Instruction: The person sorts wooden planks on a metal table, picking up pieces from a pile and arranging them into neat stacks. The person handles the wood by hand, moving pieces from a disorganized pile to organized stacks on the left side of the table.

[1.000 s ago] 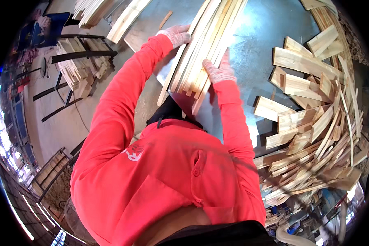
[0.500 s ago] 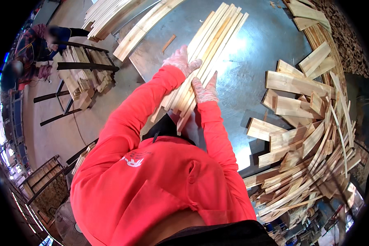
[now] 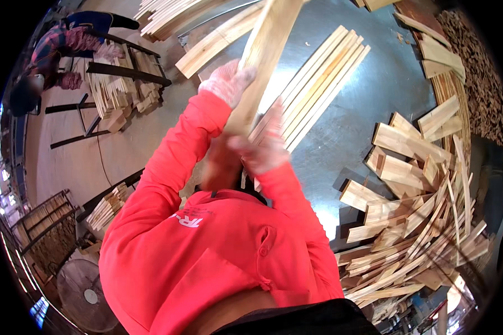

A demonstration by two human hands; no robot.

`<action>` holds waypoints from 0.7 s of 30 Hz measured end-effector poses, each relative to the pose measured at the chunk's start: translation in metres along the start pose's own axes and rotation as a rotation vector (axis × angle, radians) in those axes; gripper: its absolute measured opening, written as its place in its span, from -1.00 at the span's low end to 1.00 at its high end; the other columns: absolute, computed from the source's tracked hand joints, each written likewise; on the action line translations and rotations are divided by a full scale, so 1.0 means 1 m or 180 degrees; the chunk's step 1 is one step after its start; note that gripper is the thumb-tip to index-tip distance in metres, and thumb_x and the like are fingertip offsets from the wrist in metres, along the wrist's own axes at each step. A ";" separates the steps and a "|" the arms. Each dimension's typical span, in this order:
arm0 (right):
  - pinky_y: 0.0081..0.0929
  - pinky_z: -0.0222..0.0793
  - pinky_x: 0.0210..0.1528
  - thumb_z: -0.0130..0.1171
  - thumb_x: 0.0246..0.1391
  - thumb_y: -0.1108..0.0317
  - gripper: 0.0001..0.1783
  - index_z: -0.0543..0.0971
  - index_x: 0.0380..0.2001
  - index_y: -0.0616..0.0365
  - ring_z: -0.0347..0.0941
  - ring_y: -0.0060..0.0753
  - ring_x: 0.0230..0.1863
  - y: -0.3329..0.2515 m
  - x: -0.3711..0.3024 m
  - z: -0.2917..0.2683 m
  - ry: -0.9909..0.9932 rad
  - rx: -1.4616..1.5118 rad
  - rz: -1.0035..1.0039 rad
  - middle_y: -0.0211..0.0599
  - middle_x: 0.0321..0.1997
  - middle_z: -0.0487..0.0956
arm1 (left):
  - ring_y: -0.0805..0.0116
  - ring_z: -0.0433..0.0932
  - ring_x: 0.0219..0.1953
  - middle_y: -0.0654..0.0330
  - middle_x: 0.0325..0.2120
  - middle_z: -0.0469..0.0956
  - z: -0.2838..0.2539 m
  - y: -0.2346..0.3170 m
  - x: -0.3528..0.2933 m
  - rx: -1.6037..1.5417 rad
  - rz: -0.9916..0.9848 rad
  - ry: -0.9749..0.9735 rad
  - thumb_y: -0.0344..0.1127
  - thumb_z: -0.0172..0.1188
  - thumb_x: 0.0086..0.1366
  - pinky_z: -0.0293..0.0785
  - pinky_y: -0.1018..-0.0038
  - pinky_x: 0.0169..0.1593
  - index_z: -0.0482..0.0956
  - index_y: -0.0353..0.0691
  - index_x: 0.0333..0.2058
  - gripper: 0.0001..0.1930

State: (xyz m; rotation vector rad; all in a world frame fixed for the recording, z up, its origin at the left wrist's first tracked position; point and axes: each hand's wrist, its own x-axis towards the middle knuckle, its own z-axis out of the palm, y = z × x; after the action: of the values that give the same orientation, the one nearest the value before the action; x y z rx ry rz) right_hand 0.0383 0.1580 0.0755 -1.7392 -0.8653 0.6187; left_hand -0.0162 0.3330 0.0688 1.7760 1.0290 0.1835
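A wooden board (image 3: 265, 50) is raised in front of me, tilted, its lower end blurred near my body. My left hand (image 3: 229, 84), in a thin pale glove, grips its left edge with the thumb over the face. My right hand (image 3: 265, 145), also gloved and smeared by motion, is by the board's lower right edge. Its thumb reaches over the board and its fingers stretch upward, apart from the thumb. Beneath and right of the board, a row of narrow wooden strips (image 3: 327, 84) lies side by side on the metal table (image 3: 324, 162).
Loose offcuts (image 3: 408, 190) are heaped along the table's right side. Another board (image 3: 215, 47) and a stack of strips (image 3: 170, 19) lie at the far left. Beyond the left edge stand a black rack (image 3: 123, 72) holding wood, a person (image 3: 56, 50) and a fan (image 3: 86, 293).
The board has come up in my left hand, over the strips. My hands have left the strip row, the right one moving down and left. The view has shifted slightly.
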 end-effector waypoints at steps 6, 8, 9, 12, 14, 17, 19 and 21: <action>-0.21 0.48 0.07 0.48 -0.44 0.32 0.32 -0.12 0.39 -0.04 0.42 -0.11 -0.01 -0.042 0.060 -0.024 -0.0255 0.2420 0.0582 -0.18 0.13 0.35 | 0.17 0.47 0.04 0.05 -0.08 0.53 -0.070 0.002 0.038 0.0324 0.0520 0.0784 0.22 0.01 0.29 0.32 0.32 0.15 0.30 -0.18 0.21 -0.31; -0.11 0.51 0.05 0.42 -0.43 0.40 0.17 0.07 0.35 0.00 0.43 -0.15 -0.04 -0.039 0.075 -0.057 -0.0499 0.3409 0.0657 -0.21 0.10 0.37 | 0.05 0.43 0.11 -0.02 -0.04 0.52 -0.099 -0.064 0.073 0.2763 0.0274 0.2272 0.27 0.13 0.18 0.23 0.28 0.22 0.30 -0.13 0.21 -0.23; -0.09 0.51 0.06 0.39 -0.42 0.42 0.09 0.14 0.31 0.05 0.43 -0.17 -0.01 -0.059 0.080 -0.070 -0.0569 0.3578 0.0637 -0.21 0.12 0.36 | -0.01 0.47 0.06 -0.09 0.02 0.48 -0.106 -0.085 0.078 0.3025 -0.0162 0.2102 0.28 0.29 -0.01 0.33 0.26 0.11 0.27 -0.13 0.23 -0.09; -0.23 0.52 0.01 0.20 -0.27 0.52 -0.15 0.24 0.23 0.24 0.47 -0.22 0.00 -0.070 0.105 -0.078 -0.0286 0.3123 0.0348 -0.18 0.07 0.43 | 0.02 0.50 0.03 -0.06 -0.08 0.55 -0.126 -0.142 0.101 0.1913 -0.1311 0.0629 0.21 0.33 -0.03 0.37 0.33 0.10 0.39 -0.24 0.10 -0.18; -0.30 0.51 -0.05 0.01 -0.24 0.60 -0.23 0.26 0.20 0.30 0.50 -0.24 -0.10 -0.044 0.123 -0.081 0.0192 0.2168 0.0537 -0.18 -0.02 0.48 | 0.05 0.55 -0.04 -0.04 -0.15 0.58 -0.135 -0.118 0.108 0.2159 -0.1223 -0.0216 0.17 0.35 -0.03 0.42 0.31 0.05 0.46 -0.24 0.02 -0.26; -0.45 0.47 -0.40 -0.03 -0.18 0.65 -0.39 0.35 0.08 0.23 0.47 -0.40 -0.39 -0.052 0.150 -0.068 0.0117 0.2097 0.0783 -0.29 -0.17 0.51 | 0.08 0.58 -0.09 0.02 -0.21 0.61 -0.155 -0.091 0.096 0.2270 -0.1169 -0.0678 0.14 0.36 -0.02 0.45 0.30 0.01 0.53 -0.19 -0.06 -0.36; -0.53 0.40 -0.47 0.01 -0.14 0.63 -0.45 0.36 0.04 0.22 0.43 -0.48 -0.46 -0.051 0.183 -0.084 -0.0414 0.2186 0.0726 -0.33 -0.25 0.52 | 0.06 0.57 -0.09 0.06 -0.18 0.61 -0.164 -0.080 0.092 0.2919 -0.0873 -0.0737 0.05 0.29 0.10 0.44 0.27 0.00 0.51 -0.04 0.00 -0.48; -0.56 0.37 -0.49 0.03 -0.12 0.62 -0.51 0.39 -0.01 0.22 0.39 -0.53 -0.52 -0.067 0.216 -0.092 -0.0444 0.1789 0.0513 -0.37 -0.37 0.53 | 0.03 0.56 -0.09 0.07 -0.17 0.60 -0.171 -0.092 0.090 0.2868 -0.0366 -0.0392 -0.03 0.22 0.19 0.44 0.24 0.00 0.47 -0.01 0.04 -0.54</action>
State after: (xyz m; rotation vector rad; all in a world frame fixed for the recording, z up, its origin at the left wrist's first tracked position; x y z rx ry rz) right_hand 0.2212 0.2893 0.1692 -1.2689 -0.5712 0.9937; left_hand -0.1054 0.5255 0.0419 2.4645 1.2152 -0.5405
